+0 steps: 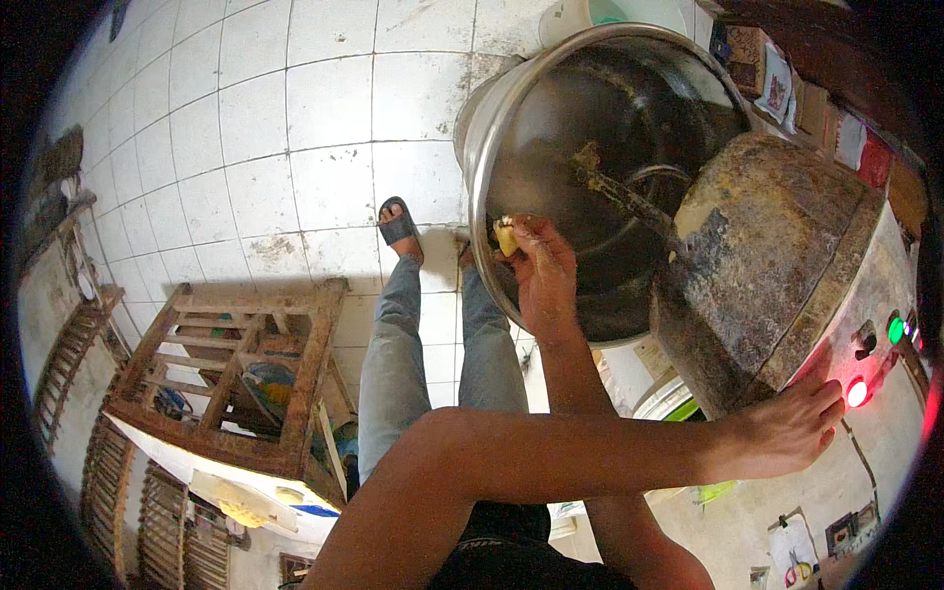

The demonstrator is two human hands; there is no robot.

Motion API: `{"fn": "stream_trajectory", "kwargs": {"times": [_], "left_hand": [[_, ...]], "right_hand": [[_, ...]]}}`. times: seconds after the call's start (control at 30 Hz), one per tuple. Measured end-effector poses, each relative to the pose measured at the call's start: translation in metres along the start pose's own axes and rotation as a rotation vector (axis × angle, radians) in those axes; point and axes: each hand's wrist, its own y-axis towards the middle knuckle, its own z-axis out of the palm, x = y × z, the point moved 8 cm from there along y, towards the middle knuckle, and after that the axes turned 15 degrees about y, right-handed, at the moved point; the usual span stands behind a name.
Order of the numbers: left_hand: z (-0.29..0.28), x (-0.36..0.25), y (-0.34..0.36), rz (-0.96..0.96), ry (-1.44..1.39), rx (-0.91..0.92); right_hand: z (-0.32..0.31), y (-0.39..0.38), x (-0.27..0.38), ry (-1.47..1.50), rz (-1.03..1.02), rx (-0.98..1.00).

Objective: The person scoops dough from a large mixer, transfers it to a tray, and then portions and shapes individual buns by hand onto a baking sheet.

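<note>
My left hand (787, 433) reaches across my body to the mixer's pale control panel (821, 359). Its fingers are partly stretched out, with the tips beside a glowing red button (857, 393), and nothing shows in them; contact is hard to tell. Above the near left rim of a big metal bowl (479, 187), my right hand (543, 275) pinches a small pale-yellow lump (506, 238), perhaps dough. Inside the dark bowl, a mixing arm (634, 205) caked with yellowish residue slants from the worn, stained mixer head (777, 246).
A green light (896, 329) and a dark knob (864, 339) sit near the red button. On the left stands a slatted wooden rack (221, 364). White tiles (324, 108) cover the floor. Boxes and packets (777, 88) line the far right, and scissors (796, 568) hang lower right.
</note>
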Motion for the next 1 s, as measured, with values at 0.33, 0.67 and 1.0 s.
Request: {"fn": "stream_trajectory", "kwargs": {"times": [0.33, 0.67, 1.0], "left_hand": [[-0.011, 0.004, -0.002, -0.019, 0.077, -0.005], [-0.002, 0.001, -0.003, 0.007, 0.074, -0.013], [0.012, -0.01, 0.002, 0.035, 0.048, -0.015]], "right_hand": [[-0.024, 0.002, -0.013, -0.185, -0.014, -0.021], [-0.04, 0.002, -0.015, -0.263, 0.007, -0.058], [-0.041, 0.002, -0.015, -0.247, 0.031, -0.057]]}}
